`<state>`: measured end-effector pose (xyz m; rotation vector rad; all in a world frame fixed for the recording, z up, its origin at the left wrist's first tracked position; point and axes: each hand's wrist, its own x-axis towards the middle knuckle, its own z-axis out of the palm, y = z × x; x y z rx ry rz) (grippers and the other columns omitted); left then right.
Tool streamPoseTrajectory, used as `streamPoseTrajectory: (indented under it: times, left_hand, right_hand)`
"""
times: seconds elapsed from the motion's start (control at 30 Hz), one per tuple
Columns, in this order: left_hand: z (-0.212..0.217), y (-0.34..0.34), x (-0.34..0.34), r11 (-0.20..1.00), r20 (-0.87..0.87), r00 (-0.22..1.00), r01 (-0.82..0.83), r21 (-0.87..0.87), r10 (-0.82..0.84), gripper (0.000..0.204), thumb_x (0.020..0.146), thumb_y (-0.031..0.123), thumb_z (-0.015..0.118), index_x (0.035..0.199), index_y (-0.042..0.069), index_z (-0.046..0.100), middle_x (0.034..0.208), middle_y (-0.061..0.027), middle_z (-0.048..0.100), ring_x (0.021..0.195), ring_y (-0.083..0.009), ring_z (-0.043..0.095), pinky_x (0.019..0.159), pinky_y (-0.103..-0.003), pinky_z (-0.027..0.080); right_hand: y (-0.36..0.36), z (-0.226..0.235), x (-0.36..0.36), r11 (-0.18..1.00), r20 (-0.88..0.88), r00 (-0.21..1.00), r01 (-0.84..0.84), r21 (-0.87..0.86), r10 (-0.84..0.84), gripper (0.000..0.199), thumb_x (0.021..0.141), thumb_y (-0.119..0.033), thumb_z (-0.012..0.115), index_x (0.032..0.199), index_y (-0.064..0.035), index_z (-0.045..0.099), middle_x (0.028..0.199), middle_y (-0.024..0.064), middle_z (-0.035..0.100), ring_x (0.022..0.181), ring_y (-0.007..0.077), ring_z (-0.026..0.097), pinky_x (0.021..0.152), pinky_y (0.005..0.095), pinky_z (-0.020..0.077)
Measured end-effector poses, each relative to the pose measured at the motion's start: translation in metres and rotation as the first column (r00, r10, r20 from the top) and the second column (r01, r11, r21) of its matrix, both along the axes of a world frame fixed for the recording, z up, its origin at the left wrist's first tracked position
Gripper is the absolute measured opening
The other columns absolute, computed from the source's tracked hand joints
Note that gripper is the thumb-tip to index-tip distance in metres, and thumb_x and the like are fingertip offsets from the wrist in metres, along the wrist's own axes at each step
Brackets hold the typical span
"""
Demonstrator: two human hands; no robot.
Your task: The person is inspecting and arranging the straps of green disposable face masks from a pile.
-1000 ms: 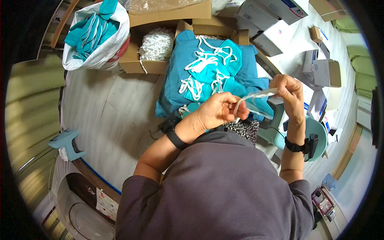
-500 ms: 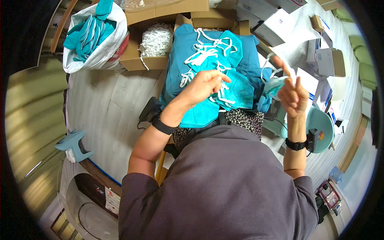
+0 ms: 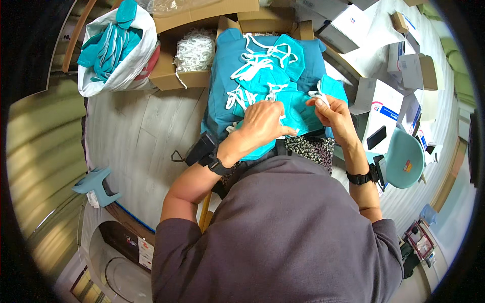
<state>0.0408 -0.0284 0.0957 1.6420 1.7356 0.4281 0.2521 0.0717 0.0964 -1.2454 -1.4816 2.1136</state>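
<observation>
A pile of teal face masks with white ear loops lies on a blue cloth bundle in front of me. My left hand rests palm-down over the nearer masks; its thumb is spread from the bent fingers, whose tips are partly hidden. My right hand is closed at the pile's right side, thumb and forefinger pinching the white ear loops of a teal face mask. That mask lies partly behind the fingers. Both wrists carry black straps with small devices.
At the far left stands a white sack of teal masks. Beside it, a cardboard box holds a heap of white loops. White cartons and a pale teal stool are on the right. A blue-grey stool is at left.
My right hand has moved left and inward, from holding a mask out at the right to pinching loops by the pile. My left hand has lowered slightly onto the nearer masks.
</observation>
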Motion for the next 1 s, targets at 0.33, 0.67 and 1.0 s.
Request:
streamPoseTrajectory:
  times: [0.33,0.67,1.0]
  left_hand:
    - [-0.02,-0.011,0.001,0.992,0.004,0.993,-0.114,-0.051,0.115,0.039,0.068,0.035,0.085,0.078,0.002,0.068,0.074,-0.0168,0.068,0.072,-0.0335,0.067,0.063,-0.043,0.051]
    - [-0.004,0.009,-0.006,0.969,0.331,0.914,-0.247,-0.004,0.235,0.021,0.082,0.022,0.076,0.079,0.002,0.067,0.048,-0.0029,0.049,0.045,-0.0082,0.043,0.044,-0.031,0.033]
    - [0.013,0.021,-0.009,0.995,0.469,0.877,-0.082,-0.064,0.103,0.023,0.078,0.022,0.082,0.081,0.002,0.07,0.052,0.0063,0.04,0.051,-0.0032,0.034,0.045,-0.027,0.026]
  right_hand:
    - [-0.013,-0.016,-0.029,0.705,0.428,0.9,-0.247,0.665,-0.088,0.033,0.075,-0.012,0.078,0.104,-0.0026,0.064,0.088,0.0121,0.059,0.074,0.0254,0.061,0.065,0.0344,0.046]
    - [0.023,0.027,-0.033,0.721,0.293,0.947,-0.112,0.684,-0.131,0.025,0.078,-0.013,0.078,0.082,0.0016,0.058,0.069,0.0088,0.059,0.065,0.0105,0.05,0.061,0.028,0.0437]
    - [0.051,0.04,-0.029,0.846,-0.003,0.972,0.206,0.492,-0.235,0.018,0.088,-0.015,0.072,0.089,-0.0002,0.062,0.076,-0.0033,0.058,0.068,0.003,0.05,0.059,0.0192,0.0382]
